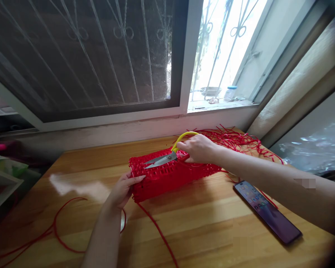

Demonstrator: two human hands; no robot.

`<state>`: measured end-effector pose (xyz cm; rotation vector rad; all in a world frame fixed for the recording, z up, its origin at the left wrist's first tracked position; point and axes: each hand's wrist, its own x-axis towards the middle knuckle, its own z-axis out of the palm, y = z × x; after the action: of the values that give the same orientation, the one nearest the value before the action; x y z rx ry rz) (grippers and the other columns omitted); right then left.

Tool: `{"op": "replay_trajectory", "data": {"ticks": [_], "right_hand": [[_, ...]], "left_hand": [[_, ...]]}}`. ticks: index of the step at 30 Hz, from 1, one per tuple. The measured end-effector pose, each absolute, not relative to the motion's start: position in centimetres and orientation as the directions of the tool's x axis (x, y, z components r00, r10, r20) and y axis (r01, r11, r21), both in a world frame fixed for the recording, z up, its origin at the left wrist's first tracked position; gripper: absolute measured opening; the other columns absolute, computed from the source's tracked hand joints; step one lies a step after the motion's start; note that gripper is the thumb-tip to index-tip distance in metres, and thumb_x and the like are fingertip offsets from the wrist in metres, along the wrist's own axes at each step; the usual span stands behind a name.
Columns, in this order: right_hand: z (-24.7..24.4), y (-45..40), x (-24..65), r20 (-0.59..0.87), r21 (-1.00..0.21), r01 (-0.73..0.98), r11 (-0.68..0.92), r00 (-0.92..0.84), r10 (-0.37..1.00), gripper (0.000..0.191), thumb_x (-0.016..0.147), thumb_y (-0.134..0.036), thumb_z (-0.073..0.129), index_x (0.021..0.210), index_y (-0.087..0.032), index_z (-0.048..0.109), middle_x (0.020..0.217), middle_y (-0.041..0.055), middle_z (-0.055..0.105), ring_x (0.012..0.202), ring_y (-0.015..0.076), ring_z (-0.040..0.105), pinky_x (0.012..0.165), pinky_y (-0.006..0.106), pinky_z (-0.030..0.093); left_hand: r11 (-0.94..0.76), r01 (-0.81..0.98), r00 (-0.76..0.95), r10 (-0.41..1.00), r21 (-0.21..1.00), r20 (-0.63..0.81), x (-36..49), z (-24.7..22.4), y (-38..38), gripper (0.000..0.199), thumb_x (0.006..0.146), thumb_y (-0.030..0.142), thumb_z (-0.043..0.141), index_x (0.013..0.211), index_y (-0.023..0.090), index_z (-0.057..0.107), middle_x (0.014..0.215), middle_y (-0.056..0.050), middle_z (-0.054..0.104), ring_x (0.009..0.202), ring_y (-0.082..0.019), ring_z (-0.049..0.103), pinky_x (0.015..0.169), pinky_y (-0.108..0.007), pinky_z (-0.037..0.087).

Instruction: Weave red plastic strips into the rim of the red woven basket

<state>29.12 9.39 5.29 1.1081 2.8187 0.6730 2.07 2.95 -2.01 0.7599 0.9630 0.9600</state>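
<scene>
A red woven piece [162, 182], long and box-like, lies slantwise across the wooden table. My left hand [125, 188] grips its left end, thumb on top and the other fingers mostly hidden behind. Over the piece, my right hand [199, 149] is closed round the yellow handles of a pair of scissors [163, 160]. The blades point left, slightly apart, above the weave. Whether they touch a strand is unclear. From the left end's lower corner a red strand [158, 227] trails toward the table's front edge.
Cut red strands [234, 139] are heaped at the back right. A phone [268, 212] lies on the wooden table [206, 230] at the right. Loose red strands [56, 227] curl at the left. Behind the table stands a barred window [108, 56]; a white bin [2, 182] is far left.
</scene>
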Motion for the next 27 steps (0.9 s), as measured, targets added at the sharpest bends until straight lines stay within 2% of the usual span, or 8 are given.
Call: {"op": "replay_trajectory", "data": {"ticks": [6,9,14,16,20,22,24,27], "right_hand": [[5.1,9.4,30.0,0.196,0.423,0.669,0.612,-0.727,0.658,0.029,0.071,-0.036,0.061,0.092,-0.017,0.056,0.065,0.0044,0.064,0.062,0.0186,0.059,0.052,0.025,0.026],[5.3,9.6,31.4,0.294,0.409,0.736,0.540,-0.666,0.685,0.028,0.073,-0.038,0.059,0.090,-0.016,0.057,0.066,0.0042,0.064,0.060,0.0172,0.058,0.050,0.024,0.023],[5.4,9.8,35.7,0.518,0.292,0.916,0.276,-0.394,0.760,0.034,0.078,-0.048,0.050,0.091,-0.017,0.057,0.070,0.0053,0.065,0.059,0.0172,0.057,0.048,0.025,0.022],[5.1,9.6,37.9,0.541,0.224,0.957,0.183,-0.279,0.793,0.035,0.078,-0.047,0.051,0.095,-0.017,0.056,0.079,0.0077,0.065,0.066,0.0192,0.058,0.050,0.026,0.025],[3.3,8.8,43.0,0.451,0.079,0.996,-0.033,-0.007,0.892,0.032,0.080,-0.038,0.049,0.102,-0.014,0.054,0.100,0.0137,0.062,0.084,0.0236,0.057,0.057,0.028,0.033],[2.0,8.5,45.4,0.336,0.042,0.984,-0.175,0.151,0.930,0.029,0.078,-0.035,0.051,0.096,-0.013,0.057,0.099,0.0147,0.061,0.089,0.0256,0.056,0.061,0.029,0.035],[0.7,8.1,47.3,0.173,-0.013,0.948,-0.318,0.315,0.933,0.032,0.078,-0.039,0.050,0.091,-0.012,0.060,0.092,0.0144,0.063,0.082,0.0251,0.058,0.059,0.029,0.035],[-1.0,7.5,48.8,0.015,-0.042,0.903,-0.427,0.428,0.904,0.037,0.073,-0.046,0.052,0.088,-0.013,0.062,0.088,0.0135,0.064,0.078,0.0248,0.059,0.055,0.028,0.034]], "left_hand": [[0.388,-0.315,0.247,0.915,0.866,-0.320,2.2,-1.8,3.0,0.026,0.063,0.016,0.073,0.088,0.012,0.068,0.080,-0.007,0.072,0.064,-0.014,0.066,0.065,-0.022,0.052],[0.377,-0.314,0.249,0.918,0.871,-0.308,2.3,-1.8,3.0,0.028,0.063,0.017,0.073,0.090,0.014,0.068,0.078,-0.006,0.072,0.065,-0.015,0.066,0.066,-0.023,0.052],[0.341,-0.245,0.255,0.926,0.907,-0.279,2.1,-2.0,2.9,0.031,0.063,0.021,0.073,0.093,0.016,0.067,0.085,-0.006,0.072,0.073,-0.016,0.066,0.071,-0.024,0.051],[0.310,-0.179,0.253,0.932,0.934,-0.261,2.1,-1.9,2.7,0.029,0.064,0.023,0.073,0.091,0.016,0.067,0.085,-0.005,0.072,0.077,-0.016,0.066,0.072,-0.024,0.051],[0.258,-0.049,0.287,0.929,0.965,-0.234,2.2,-1.5,2.2,0.031,0.064,0.026,0.073,0.093,0.016,0.067,0.089,-0.006,0.071,0.082,-0.018,0.065,0.074,-0.024,0.050],[0.255,-0.020,0.314,0.920,0.967,-0.236,2.3,-1.3,2.1,0.038,0.064,0.026,0.073,0.100,0.016,0.065,0.094,-0.008,0.070,0.084,-0.020,0.065,0.075,-0.027,0.050],[0.258,-0.018,0.316,0.918,0.966,-0.239,2.5,-1.3,2.1,0.042,0.065,0.027,0.072,0.104,0.016,0.064,0.096,-0.009,0.070,0.083,-0.022,0.066,0.074,-0.028,0.051],[0.272,-0.050,0.298,0.922,0.961,-0.246,2.8,-1.4,2.1,0.038,0.064,0.027,0.073,0.099,0.014,0.066,0.090,-0.010,0.071,0.076,-0.021,0.066,0.069,-0.027,0.052]]}}
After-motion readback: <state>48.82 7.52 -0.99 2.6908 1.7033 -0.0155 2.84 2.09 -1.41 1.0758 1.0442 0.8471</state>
